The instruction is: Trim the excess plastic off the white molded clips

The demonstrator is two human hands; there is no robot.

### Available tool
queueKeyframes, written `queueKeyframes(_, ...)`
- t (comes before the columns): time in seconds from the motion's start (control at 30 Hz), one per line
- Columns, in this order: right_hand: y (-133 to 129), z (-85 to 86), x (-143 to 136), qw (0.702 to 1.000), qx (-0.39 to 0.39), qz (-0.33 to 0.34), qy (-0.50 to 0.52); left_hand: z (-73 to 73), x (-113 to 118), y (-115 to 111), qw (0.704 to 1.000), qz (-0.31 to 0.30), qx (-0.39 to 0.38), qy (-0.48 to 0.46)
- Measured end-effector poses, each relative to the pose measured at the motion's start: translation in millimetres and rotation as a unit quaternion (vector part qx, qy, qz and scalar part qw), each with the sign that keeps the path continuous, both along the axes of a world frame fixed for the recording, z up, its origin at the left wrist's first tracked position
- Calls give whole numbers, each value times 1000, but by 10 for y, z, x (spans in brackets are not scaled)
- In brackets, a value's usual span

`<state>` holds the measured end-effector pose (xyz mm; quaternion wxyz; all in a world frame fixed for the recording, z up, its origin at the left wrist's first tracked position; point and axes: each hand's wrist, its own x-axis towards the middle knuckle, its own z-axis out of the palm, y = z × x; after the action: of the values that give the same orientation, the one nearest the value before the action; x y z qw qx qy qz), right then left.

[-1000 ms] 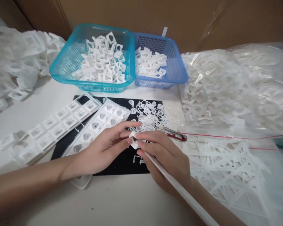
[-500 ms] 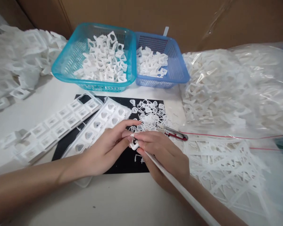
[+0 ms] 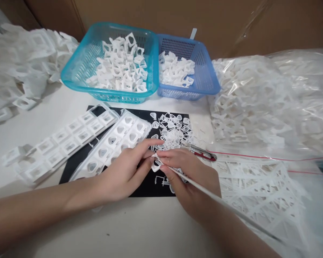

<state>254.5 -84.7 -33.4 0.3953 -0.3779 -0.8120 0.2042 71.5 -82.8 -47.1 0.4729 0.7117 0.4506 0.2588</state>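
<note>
My left hand (image 3: 126,172) pinches a small white plastic part with an opening (image 3: 156,165) between thumb and fingers, its index finger stretched out above. My right hand (image 3: 191,175) is closed at the other side of the same part, gripping a long thin white stick (image 3: 212,195). The stick's near end meets the part, and its far end slants down to the right past my forearm. What the right fingertips press on is partly hidden. Below the hands, a few thin white plastic scraps (image 3: 163,181) lie on a black mat (image 3: 144,186).
Small white rings and slivers (image 3: 173,130) are heaped behind the hands, beside a red-handled cutter (image 3: 204,154). Two white compartment trays (image 3: 70,139) lie left. A teal basket (image 3: 75,77) and blue basket (image 3: 204,79) hold white parts. Bagged parts (image 3: 247,96) and white sprues (image 3: 258,193) are right.
The stick has turned in my right hand, and its far end has swung outward to the right. The part has tilted slightly between my fingers. The whole view has shifted a little.
</note>
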Motion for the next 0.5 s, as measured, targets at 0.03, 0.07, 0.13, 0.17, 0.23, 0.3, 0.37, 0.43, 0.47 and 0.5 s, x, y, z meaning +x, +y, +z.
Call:
queueKeyframes(0.03,-3,-10,-1,1000,9,-1,-5,4,1,1,1000,-1,-2,0)
queueKeyframes(0.07,-6,-16,-1,1000,15,-3,-13,7,3,2,1000,-2,-5,0)
queueKeyframes(0.13,-10,-19,-4,999,23,-5,-27,12,6,3,1000,-4,-10,1)
queueKeyframes(0.17,-12,-16,-5,999,26,-5,-32,13,8,4,1000,-7,-12,2)
queueKeyframes(0.23,-11,-11,-7,999,31,2,-39,13,10,7,1000,-11,-16,6)
queueKeyframes(0.3,-7,-10,-9,998,36,11,-42,11,11,9,1000,-12,-15,6)
queueKeyframes(0.37,-3,-19,-9,998,36,18,-50,10,9,9,1000,-12,-13,1)
queueKeyframes(0.43,-5,-34,-3,998,34,18,-49,10,7,8,1000,-12,-14,-5)
queueKeyframes(0.47,-9,-43,2,998,30,19,-47,10,6,6,1000,-12,-15,-8)
queueKeyframes(0.5,-15,-51,9,998,23,23,-49,11,5,5,1000,-11,-16,-10)
